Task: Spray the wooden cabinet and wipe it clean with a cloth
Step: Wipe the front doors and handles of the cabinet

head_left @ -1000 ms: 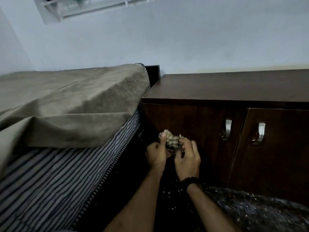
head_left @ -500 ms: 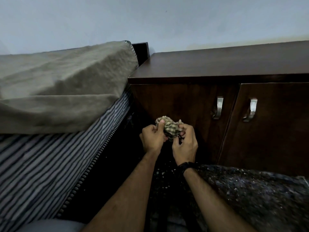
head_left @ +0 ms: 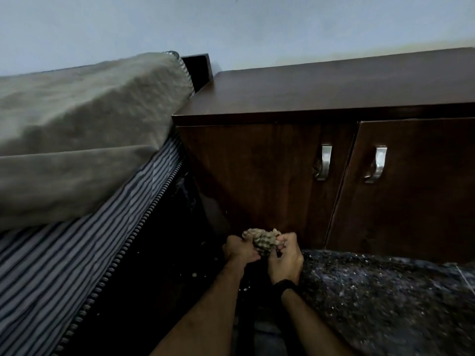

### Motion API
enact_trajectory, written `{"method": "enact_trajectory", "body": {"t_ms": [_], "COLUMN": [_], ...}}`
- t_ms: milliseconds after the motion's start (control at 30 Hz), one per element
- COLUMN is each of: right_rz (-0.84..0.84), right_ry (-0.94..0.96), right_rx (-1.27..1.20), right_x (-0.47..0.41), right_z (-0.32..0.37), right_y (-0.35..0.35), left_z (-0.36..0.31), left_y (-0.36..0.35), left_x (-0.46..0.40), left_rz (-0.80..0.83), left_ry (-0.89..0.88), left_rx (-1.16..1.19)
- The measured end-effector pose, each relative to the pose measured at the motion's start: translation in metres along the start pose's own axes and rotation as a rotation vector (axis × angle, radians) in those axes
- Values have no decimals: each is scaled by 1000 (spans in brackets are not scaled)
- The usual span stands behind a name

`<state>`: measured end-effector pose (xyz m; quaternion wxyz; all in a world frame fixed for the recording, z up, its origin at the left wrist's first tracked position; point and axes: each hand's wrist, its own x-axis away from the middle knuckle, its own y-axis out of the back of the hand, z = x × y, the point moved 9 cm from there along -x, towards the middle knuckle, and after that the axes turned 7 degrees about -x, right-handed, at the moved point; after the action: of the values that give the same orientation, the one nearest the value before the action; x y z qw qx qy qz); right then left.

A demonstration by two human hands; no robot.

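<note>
A small checked cloth [head_left: 262,240], beige and tan with darker lines, is bunched into a tight crumpled wad between the person's two hands. The left hand [head_left: 240,249] grips its left side with fingers curled round the fabric, knuckles toward the camera. The right hand [head_left: 285,258] grips the right side, its fingers [head_left: 284,238] bent over the top of the wad and a black band on the wrist [head_left: 284,285] below. Only the upper folds of the cloth show above and between the fingers; the rest is hidden inside the two fists.

Just beyond the fingertips stands the wooden cabinet [head_left: 321,93], dark reddish-brown with a smooth, faintly glossy top and two flat doors. The cloth is held low in front of the left door [head_left: 257,170], near its bottom edge; whether it touches the wood cannot be told. Up and to the right of the fingers, two curved metal handles [head_left: 325,161] sit either side of the seam between the doors. The door surface shows dim wood grain and a paler smear left of the hands.

To the left of the fingers a striped mattress [head_left: 64,253] lies under an olive blanket [head_left: 77,119]. To the right of the wrist spreads a dark speckled fabric [head_left: 385,304].
</note>
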<state>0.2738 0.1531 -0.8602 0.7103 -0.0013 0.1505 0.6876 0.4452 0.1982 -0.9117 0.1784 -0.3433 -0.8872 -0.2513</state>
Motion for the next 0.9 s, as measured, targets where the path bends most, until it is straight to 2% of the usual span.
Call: {"method": "enact_trajectory", "body": {"t_ms": [100, 233, 300, 433, 500, 600, 800, 900], "right_rz": [-71, -127, -144, -182, -146, -36, 125, 140], "right_ry": [-46, -14, -28, -49, -17, 65, 44, 113], "right_rx": [6, 33, 46, 46, 40, 29, 4, -39], "right_x": [-1, -4, -1, 5, 4, 1, 4, 8], "right_z": [-22, -27, -26, -21, -13, 7, 19, 36], "right_y": [23, 44, 46, 44, 38, 16, -38, -55], "left_z": [36, 37, 62, 32, 17, 19, 35, 39], "left_y": [-45, -67, -84, -56, -36, -9, 34, 51], "left_x": [-21, 0, -28, 12, 27, 28, -4, -18], "left_rz": [32, 14, 11, -74, -169, -284, -371, -459], "left_ry": [40, 18, 8, -26, -63, 17, 113, 100], "left_rx": [26, 44, 66, -67, -114, -66, 71, 187]}}
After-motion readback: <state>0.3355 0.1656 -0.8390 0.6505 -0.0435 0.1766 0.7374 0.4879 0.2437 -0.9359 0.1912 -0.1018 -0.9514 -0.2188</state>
